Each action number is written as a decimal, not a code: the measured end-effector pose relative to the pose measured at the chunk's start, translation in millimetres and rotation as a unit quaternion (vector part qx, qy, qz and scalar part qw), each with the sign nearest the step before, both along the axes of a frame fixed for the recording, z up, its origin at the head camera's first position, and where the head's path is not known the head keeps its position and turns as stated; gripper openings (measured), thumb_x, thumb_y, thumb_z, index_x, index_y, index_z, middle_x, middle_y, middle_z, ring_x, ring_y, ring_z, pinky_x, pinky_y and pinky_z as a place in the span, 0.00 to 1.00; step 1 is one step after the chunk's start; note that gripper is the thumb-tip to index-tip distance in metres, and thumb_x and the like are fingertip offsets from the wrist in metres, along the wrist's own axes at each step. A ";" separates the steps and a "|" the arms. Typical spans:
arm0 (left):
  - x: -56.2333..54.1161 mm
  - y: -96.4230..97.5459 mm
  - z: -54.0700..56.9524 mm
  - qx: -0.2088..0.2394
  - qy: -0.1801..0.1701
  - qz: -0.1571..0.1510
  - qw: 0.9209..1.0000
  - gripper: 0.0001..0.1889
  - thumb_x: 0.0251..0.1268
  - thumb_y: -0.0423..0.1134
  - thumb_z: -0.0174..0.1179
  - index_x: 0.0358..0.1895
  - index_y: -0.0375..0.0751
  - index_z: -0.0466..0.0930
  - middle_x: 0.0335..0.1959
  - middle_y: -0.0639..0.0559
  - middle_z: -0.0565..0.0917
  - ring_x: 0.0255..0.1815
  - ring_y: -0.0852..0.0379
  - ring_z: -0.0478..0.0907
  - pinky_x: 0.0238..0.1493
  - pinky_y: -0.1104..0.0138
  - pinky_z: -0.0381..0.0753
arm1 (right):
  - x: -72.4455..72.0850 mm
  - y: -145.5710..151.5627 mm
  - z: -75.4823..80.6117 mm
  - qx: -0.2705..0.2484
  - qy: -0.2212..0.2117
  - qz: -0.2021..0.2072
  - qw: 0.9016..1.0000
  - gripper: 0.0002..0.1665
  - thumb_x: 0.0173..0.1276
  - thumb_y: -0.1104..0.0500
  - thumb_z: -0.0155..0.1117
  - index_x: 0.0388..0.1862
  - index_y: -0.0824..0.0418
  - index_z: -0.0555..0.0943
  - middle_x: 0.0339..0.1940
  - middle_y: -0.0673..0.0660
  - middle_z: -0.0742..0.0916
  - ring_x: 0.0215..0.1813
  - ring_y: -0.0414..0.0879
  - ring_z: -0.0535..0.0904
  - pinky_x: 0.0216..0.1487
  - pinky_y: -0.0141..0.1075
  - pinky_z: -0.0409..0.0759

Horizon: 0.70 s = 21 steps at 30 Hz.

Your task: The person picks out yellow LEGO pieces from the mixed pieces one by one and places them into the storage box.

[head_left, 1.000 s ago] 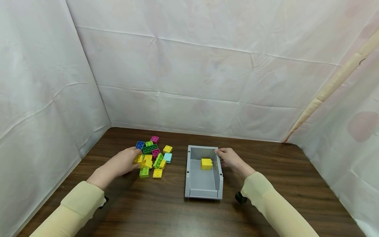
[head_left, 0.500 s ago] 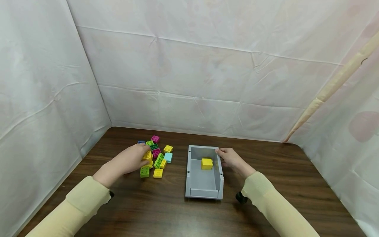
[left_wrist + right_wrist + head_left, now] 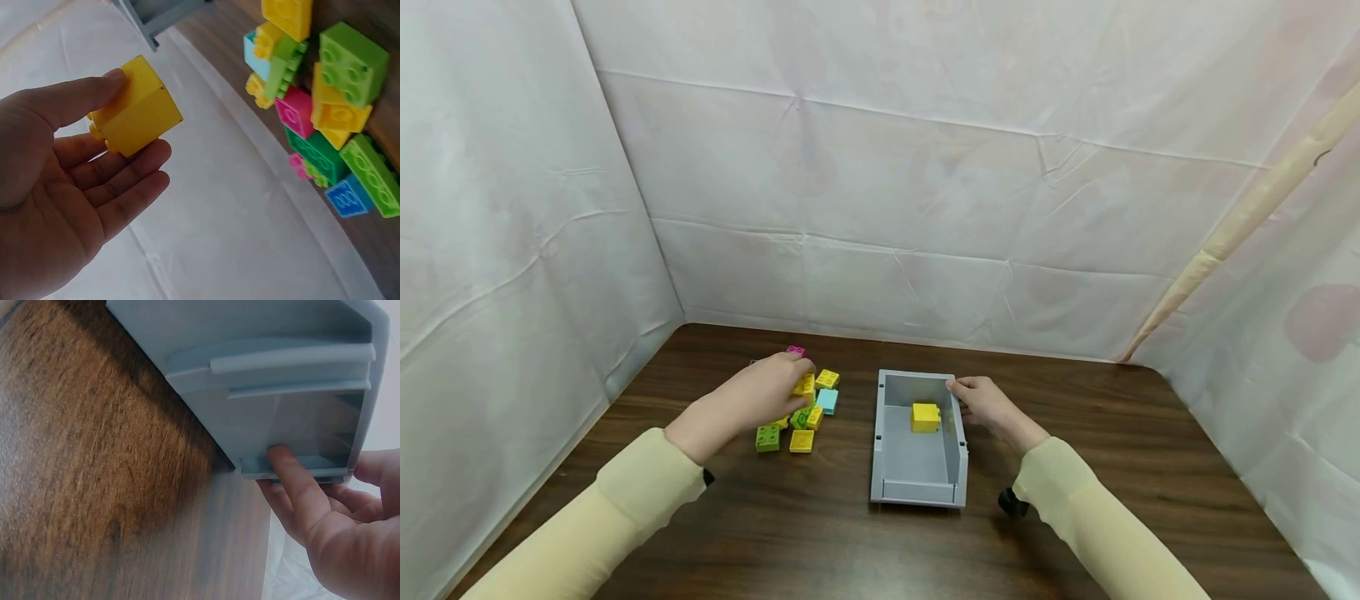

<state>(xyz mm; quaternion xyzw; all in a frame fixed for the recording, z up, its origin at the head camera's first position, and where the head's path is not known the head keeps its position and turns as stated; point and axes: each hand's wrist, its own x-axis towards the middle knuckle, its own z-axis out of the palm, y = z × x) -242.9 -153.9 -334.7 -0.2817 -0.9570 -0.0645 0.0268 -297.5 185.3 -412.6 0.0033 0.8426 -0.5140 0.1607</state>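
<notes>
My left hand (image 3: 752,396) pinches a yellow building brick (image 3: 136,109) between thumb and fingers, held above the loose pile in the left wrist view. Its studs face the palm. On the table stands a grey plastic bin (image 3: 917,493), with another yellow brick (image 3: 925,417) lying on its floor. My right hand (image 3: 991,403) grips the bin's far right corner. In the right wrist view one finger (image 3: 294,475) lies against the outer side wall while the thumb and other fingers are partly hidden behind the edge.
Left of the bin lies a pile of bricks: yellow, a light green brick (image 3: 767,438), a pale blue brick (image 3: 827,401), pink, dark green, and a blue brick (image 3: 350,195). The brown wooden table (image 3: 850,550) ends at white cloth walls (image 3: 880,167) behind and at both sides.
My left hand has moved right with the yellow brick, lifting it off the pile and covering part of the bricks behind. The right hand and the bin have kept their place.
</notes>
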 end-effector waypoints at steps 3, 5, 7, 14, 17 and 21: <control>-0.1 7.6 3.7 0.000 0.005 -0.011 1.000 0.21 0.58 0.41 0.66 0.51 0.32 0.76 0.42 0.46 0.79 0.39 0.55 0.77 0.43 0.63 0.81 | 0.4 -0.9 0.7 -0.001 -0.001 -0.001 1.000 0.27 0.76 0.51 0.46 0.62 0.71 0.70 0.57 0.66 0.78 0.57 0.54 0.76 0.53 0.49 0.78; -0.3 12.6 6.0 0.002 0.008 -0.016 1.000 0.21 0.58 0.41 0.66 0.51 0.32 0.77 0.41 0.47 0.79 0.39 0.56 0.77 0.42 0.64 0.81 | 0.9 -1.2 1.7 -0.005 -0.002 0.000 1.000 0.27 0.76 0.51 0.46 0.62 0.71 0.70 0.57 0.66 0.78 0.57 0.54 0.76 0.53 0.49 0.79; -1.1 17.4 7.6 0.005 0.009 -0.020 1.000 0.19 0.59 0.41 0.66 0.49 0.33 0.77 0.39 0.48 0.79 0.37 0.57 0.76 0.40 0.66 0.81 | 1.0 -1.6 2.8 -0.005 -0.001 0.001 1.000 0.27 0.76 0.51 0.46 0.62 0.71 0.70 0.57 0.67 0.78 0.56 0.54 0.77 0.52 0.48 0.79; -5.2 35.8 12.8 0.009 0.005 -0.027 1.000 0.18 0.59 0.42 0.66 0.49 0.36 0.77 0.39 0.49 0.79 0.38 0.58 0.77 0.41 0.68 0.81 | 1.3 -2.7 4.8 -0.012 -0.002 0.006 1.000 0.27 0.76 0.51 0.46 0.63 0.71 0.69 0.58 0.67 0.77 0.58 0.55 0.75 0.53 0.49 0.79; -8.7 45.2 14.4 0.011 0.008 -0.037 0.999 0.20 0.58 0.43 0.66 0.50 0.36 0.77 0.40 0.49 0.79 0.38 0.58 0.77 0.42 0.67 0.81 | 1.0 -2.4 4.7 -0.012 -0.004 0.003 1.000 0.28 0.76 0.51 0.46 0.63 0.71 0.69 0.58 0.67 0.77 0.59 0.55 0.75 0.53 0.48 0.79; -14.4 56.9 12.2 0.008 0.018 -0.052 0.998 0.21 0.58 0.44 0.66 0.51 0.37 0.77 0.40 0.50 0.80 0.37 0.59 0.76 0.42 0.68 0.80 | 1.5 -1.1 4.6 -0.016 -0.006 0.002 1.000 0.28 0.76 0.52 0.46 0.63 0.72 0.68 0.58 0.68 0.77 0.59 0.56 0.75 0.52 0.47 0.79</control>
